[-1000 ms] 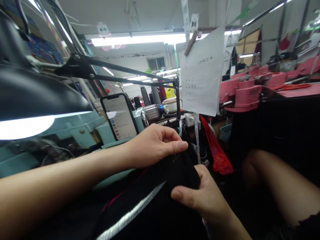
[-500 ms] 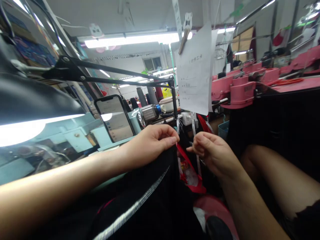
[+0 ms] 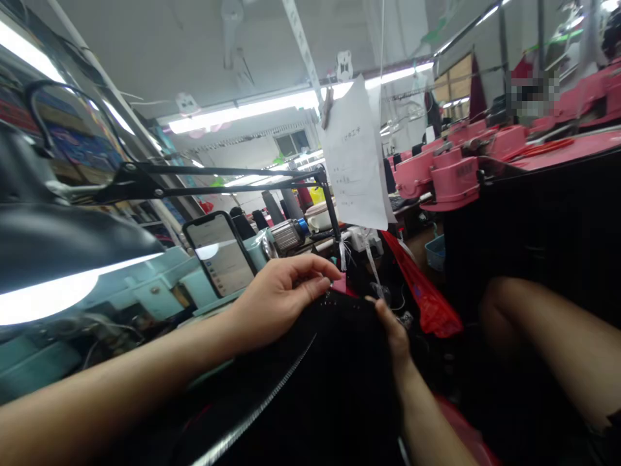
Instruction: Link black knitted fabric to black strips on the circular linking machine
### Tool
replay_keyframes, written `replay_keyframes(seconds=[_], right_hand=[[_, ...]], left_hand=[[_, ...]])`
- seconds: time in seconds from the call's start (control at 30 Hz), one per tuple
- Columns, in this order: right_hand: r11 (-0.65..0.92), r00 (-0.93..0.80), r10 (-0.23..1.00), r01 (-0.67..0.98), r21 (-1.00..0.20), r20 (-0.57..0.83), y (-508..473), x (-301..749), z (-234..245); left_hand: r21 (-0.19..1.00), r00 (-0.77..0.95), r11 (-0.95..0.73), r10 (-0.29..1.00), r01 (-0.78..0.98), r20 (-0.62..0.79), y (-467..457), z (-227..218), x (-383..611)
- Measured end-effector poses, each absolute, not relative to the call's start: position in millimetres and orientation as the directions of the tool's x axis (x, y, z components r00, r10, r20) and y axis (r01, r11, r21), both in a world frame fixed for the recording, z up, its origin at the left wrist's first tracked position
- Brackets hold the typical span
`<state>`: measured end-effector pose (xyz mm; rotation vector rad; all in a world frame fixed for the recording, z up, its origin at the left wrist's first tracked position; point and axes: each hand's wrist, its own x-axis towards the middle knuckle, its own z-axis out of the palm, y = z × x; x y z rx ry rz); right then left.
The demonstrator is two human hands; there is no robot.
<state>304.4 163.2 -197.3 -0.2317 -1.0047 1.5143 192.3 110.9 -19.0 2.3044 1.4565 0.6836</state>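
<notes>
Black fabric (image 3: 347, 362) hangs in front of me, stretched between my hands at its upper edge. My left hand (image 3: 286, 288) is closed, thumb and forefinger pinching the fabric's top left edge. My right hand (image 3: 395, 336) grips the upper right edge, its thumb showing and the other fingers hidden behind the cloth. A small pink piece (image 3: 339, 283) shows beside my left fingertips; whether it is joined to the fabric I cannot tell. Down the fabric's left part runs a pale ribbed line (image 3: 264, 404), either stitching or zip teeth.
A black lamp (image 3: 63, 239) glows at left, beside a phone (image 3: 220, 255) propped on a pale teal machine (image 3: 160, 294). Papers (image 3: 356, 162) hang ahead from a clip. Pink machines (image 3: 453, 178) stand at right, with a red bag (image 3: 431, 304) below and a bare knee (image 3: 514, 304) near.
My right hand has come down from beside the fabric and taken hold of its upper right edge. The fabric is spread wider. The view has shifted, and my left hand keeps its pinch.
</notes>
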Motion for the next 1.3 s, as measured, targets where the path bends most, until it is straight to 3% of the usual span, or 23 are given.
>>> replay_keyframes(seconds=[0.1,0.2,0.33,0.47,0.53,0.63,0.83,1.3], right_hand=[[0.016,-0.243,0.913,-0.782,-0.623,0.328,169,334,-178],[-0.084,-0.389,0.867,-0.729,-0.680,0.311,162,350,-160],[-0.083,-0.648,0.694,-0.505,-0.859,0.314,144,341,-168],[-0.156,-0.546,0.789,-0.621,-0.768,0.281,137,327,-177],[-0.192,-0.587,0.741,-0.648,-0.737,0.324,134,324,-172],[-0.165,-0.673,0.643,-0.588,-0.792,0.366,127,321,-160],[-0.049,-0.622,0.661,-0.595,-0.803,0.421,118,321,-156],[-0.004,-0.522,0.763,-0.594,-0.805,0.382,139,309,-177]], left_hand=[[0.512,0.308,-0.282,0.951,0.812,0.036,111,-14,190],[0.518,0.335,-0.248,0.939,0.819,-0.080,110,-8,189],[0.505,0.405,-0.373,0.913,0.778,0.052,107,-9,193],[0.454,0.427,-0.421,0.899,0.785,0.095,109,-14,196],[0.437,0.426,-0.407,0.903,0.803,0.058,111,-14,195],[0.469,0.378,-0.340,0.926,0.815,0.015,112,-12,193],[0.647,0.275,-0.204,0.961,0.735,-0.010,110,-16,195],[0.585,0.210,-0.212,0.975,0.783,0.072,114,-21,195]])
